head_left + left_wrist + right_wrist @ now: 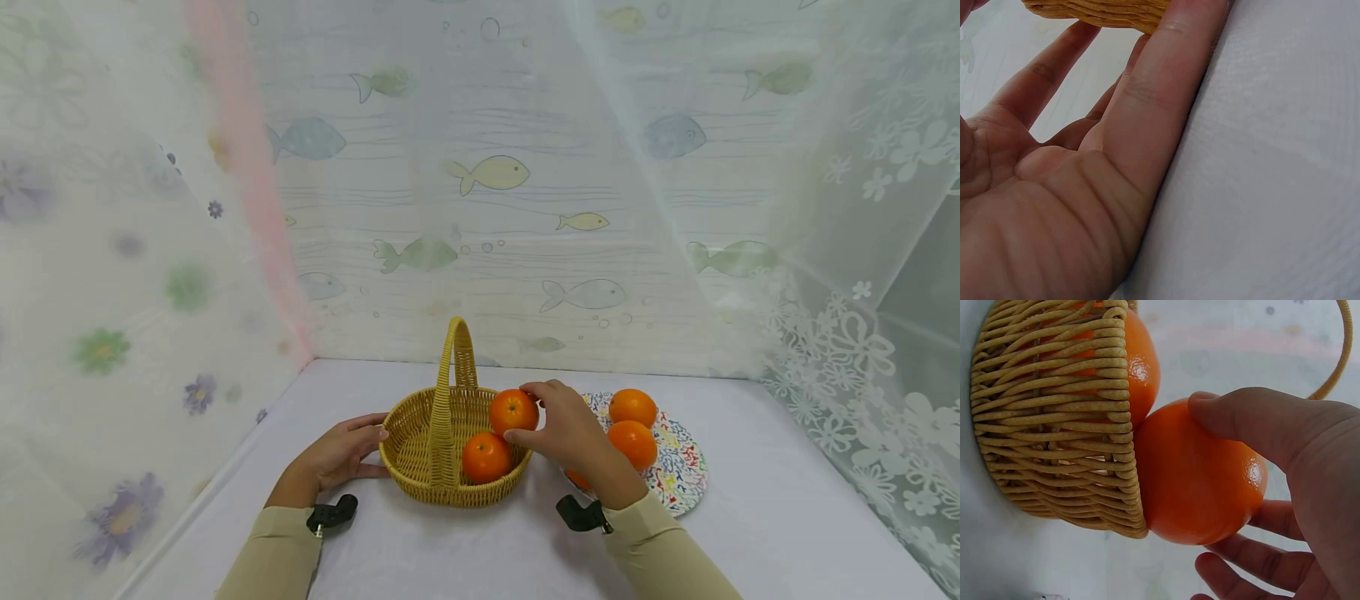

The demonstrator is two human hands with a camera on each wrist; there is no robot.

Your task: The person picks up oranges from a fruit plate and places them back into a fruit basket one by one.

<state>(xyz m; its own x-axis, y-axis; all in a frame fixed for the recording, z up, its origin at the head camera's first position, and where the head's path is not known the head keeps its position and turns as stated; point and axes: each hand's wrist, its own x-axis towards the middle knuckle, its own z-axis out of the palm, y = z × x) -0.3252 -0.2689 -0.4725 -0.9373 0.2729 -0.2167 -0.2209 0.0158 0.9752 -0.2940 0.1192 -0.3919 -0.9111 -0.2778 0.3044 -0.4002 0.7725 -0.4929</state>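
Note:
My right hand (573, 429) pinches an orange (514, 412) between thumb and fingers at the right rim of a yellow wicker basket (416, 487). In the right wrist view, this held orange (1200, 478) presses against the basket's rim (1124, 394) and sits beside a second orange (1142, 369) inside. That second orange (487, 457) lies in the right half of the basket. At the basket's left side, my left hand (341, 454) touches the rim and wall with extended fingers. The left wrist view has the little finger (1154, 94) along the tabletop, under the wicker edge (1104, 11).
Right of the basket lies a round plate with a colourful pattern (686, 467), bearing several oranges (632, 444), one partly hidden by my right wrist. The basket's tall handle (442, 400) arches over its middle. White cloth covers the table (465, 558); printed curtains (480, 225) hang behind.

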